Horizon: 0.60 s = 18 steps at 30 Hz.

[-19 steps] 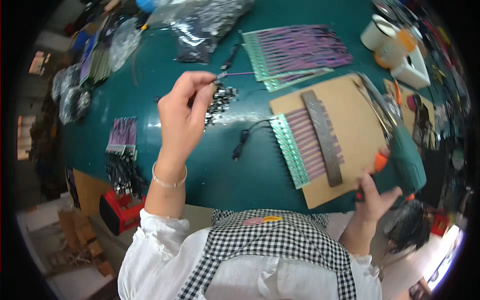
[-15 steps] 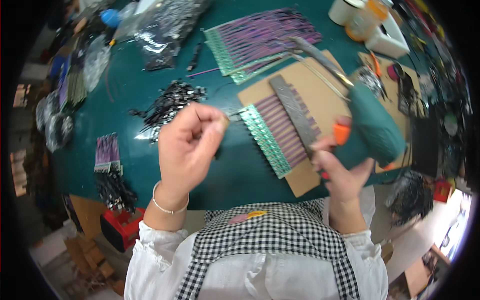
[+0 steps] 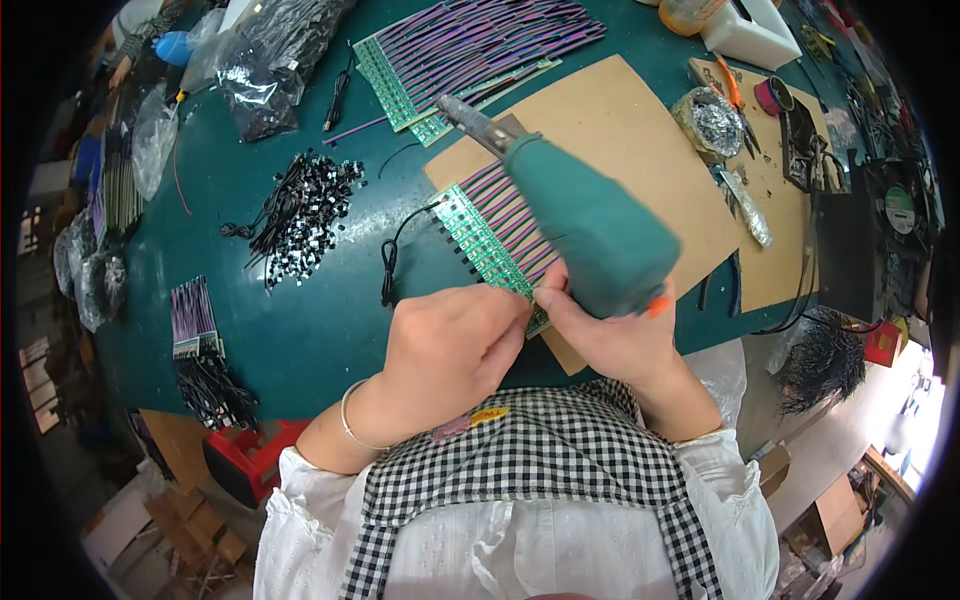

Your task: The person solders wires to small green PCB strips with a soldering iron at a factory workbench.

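Observation:
A panel of green circuit boards (image 3: 478, 236), with pink-and-black wires (image 3: 508, 212) along its right side, lies slantwise before me on cardboard. My left hand (image 3: 448, 338) is closed, its fingertips pinched together at the panel's near end; what is between them is hidden. My right hand (image 3: 618, 335) grips a green soldering gun (image 3: 592, 225), tip pointing up and left above the wires. Its thumb and a finger also touch the panel's near end, beside my left fingertips. From the panel's far left corner runs a black cable (image 3: 389, 270), bundled at its end.
Black cables with small connectors (image 3: 305, 215) are heaped on the left. More wired boards (image 3: 395, 85) lie at the back. Brown cardboard (image 3: 640, 150) lies under the work. To the right are a foil ball (image 3: 708, 122), orange-handled cutters (image 3: 733, 85) and a wire spool (image 3: 772, 95).
My left hand has moved right and down from beside the panel to its near end. The soldering gun has swung left over the wires, mostly covering the flat dark bar lying there.

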Motion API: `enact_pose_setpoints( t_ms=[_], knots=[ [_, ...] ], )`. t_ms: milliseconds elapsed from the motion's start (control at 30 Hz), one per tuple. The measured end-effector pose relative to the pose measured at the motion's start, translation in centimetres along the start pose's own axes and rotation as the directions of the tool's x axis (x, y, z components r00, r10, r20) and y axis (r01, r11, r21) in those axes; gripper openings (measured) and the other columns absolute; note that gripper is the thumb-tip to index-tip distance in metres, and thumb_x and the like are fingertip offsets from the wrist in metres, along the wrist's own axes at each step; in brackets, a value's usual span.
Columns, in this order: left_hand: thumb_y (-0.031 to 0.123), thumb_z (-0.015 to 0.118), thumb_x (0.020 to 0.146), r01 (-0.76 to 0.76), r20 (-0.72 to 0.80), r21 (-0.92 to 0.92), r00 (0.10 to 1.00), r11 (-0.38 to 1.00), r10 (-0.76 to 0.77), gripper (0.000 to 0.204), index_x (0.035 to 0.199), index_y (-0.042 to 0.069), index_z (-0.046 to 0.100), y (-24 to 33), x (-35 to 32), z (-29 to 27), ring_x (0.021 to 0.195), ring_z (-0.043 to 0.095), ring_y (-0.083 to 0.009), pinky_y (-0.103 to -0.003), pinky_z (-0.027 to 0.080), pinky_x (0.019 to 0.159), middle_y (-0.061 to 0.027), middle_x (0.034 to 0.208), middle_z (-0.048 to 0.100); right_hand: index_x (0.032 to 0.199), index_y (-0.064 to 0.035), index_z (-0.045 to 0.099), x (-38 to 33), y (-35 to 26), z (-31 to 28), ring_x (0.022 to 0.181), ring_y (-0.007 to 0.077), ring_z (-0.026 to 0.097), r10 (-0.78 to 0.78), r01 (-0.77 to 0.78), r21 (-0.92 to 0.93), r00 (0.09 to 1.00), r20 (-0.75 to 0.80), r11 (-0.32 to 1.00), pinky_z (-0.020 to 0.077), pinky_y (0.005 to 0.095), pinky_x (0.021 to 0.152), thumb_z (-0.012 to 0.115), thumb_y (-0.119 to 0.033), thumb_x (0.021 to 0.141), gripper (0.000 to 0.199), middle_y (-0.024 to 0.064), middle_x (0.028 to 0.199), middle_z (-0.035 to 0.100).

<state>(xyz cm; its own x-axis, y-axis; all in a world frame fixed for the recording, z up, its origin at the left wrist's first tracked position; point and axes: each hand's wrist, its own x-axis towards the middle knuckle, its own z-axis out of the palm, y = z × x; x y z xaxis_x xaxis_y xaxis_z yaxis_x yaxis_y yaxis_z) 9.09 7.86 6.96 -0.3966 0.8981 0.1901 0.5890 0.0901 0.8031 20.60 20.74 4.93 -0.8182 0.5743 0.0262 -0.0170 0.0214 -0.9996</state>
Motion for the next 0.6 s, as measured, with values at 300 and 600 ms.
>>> enact_pose_setpoints(
  t_ms=[300,600],
  knots=[
    [-0.002,0.063,0.082,0.289,0.036,-0.526,0.947,0.800,-0.318,0.003,0.080,-0.002,0.059,-1.8,-0.6,0.9,0.056,0.050,-0.0005,-0.017,0.040,0.049,-0.0009,0.065,0.060,0.087,-0.0007,0.063,0.9,-0.9,-0.3,0.067,0.0083,0.061,0.221,-0.224,0.068,0.974,0.045,0.972,0.0505,0.0237,0.060,0.071,-0.001,0.075,0.015,0.0013,0.074,0.064],
    [-0.003,0.060,0.083,0.273,-0.061,-0.635,0.915,0.723,-0.398,0.007,0.079,-0.001,0.055,-2.2,-1.0,1.8,0.054,0.043,0.0017,-0.016,0.033,0.046,0.0020,0.062,0.057,0.078,-0.0004,0.064,1.1,-0.7,0.6,0.062,0.0064,0.059,0.265,-0.265,0.124,0.964,0.019,0.956,0.0497,0.0224,0.058,0.069,0.001,0.074,0.006,0.0006,0.068,0.063]
  ],
)
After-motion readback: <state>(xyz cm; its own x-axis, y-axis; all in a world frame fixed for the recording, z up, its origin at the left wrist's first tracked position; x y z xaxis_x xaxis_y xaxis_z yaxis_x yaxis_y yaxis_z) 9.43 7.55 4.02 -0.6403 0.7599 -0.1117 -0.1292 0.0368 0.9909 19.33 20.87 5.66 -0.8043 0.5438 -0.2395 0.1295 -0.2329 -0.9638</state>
